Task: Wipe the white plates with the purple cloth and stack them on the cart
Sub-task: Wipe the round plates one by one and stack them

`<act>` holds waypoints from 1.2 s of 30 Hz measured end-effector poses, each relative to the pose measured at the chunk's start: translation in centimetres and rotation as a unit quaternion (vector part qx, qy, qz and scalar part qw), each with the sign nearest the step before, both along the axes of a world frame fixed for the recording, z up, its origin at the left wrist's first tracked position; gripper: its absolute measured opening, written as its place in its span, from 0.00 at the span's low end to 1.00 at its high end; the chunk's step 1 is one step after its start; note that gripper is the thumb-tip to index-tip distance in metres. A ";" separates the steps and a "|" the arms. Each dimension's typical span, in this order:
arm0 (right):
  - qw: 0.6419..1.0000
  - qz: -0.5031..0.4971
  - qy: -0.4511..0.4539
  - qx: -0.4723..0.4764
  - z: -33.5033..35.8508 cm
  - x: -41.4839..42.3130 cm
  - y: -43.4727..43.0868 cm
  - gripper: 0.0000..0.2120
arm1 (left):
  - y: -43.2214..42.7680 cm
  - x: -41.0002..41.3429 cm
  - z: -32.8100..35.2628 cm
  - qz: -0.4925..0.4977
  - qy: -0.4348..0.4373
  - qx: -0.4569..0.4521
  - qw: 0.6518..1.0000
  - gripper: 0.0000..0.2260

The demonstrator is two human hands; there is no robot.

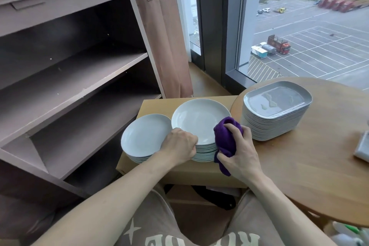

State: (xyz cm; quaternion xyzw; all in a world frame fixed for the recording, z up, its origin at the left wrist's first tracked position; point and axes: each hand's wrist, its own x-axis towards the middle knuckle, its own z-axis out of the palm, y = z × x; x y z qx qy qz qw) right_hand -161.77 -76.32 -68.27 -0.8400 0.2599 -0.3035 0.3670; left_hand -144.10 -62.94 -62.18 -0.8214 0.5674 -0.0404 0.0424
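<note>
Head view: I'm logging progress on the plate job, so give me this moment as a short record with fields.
left hand: gripping the near edge of the top plate of the taller round stack
right hand: holding the purple cloth at that plate's right edge
second round stack: lower, to the left, on the same low stand
rectangular plates: stacked on the round table
cart shelves: no plates visible

Left hand [180, 146] clenched — right hand [239, 152] gripping
</note>
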 end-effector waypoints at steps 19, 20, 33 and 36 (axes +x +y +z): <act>1.000 0.004 0.005 -0.001 0.9 -0.7 1.6 0.42 | 1.2 1.1 2.1 -0.002 -0.002 0.014 1.000 0.08; 1.000 0.016 0.014 -0.014 0.9 -0.7 1.7 0.43 | 1.5 1.3 2.2 0.004 0.032 0.015 0.999 0.09; 0.994 0.080 0.058 -0.045 0.9 -0.2 4.4 0.42 | 6.4 3.9 5.7 -0.103 -0.026 -0.052 0.993 0.08; 0.992 0.089 0.074 -0.053 0.7 -0.1 4.9 0.42 | 8.0 3.9 6.4 -0.141 -0.044 -0.079 0.986 0.10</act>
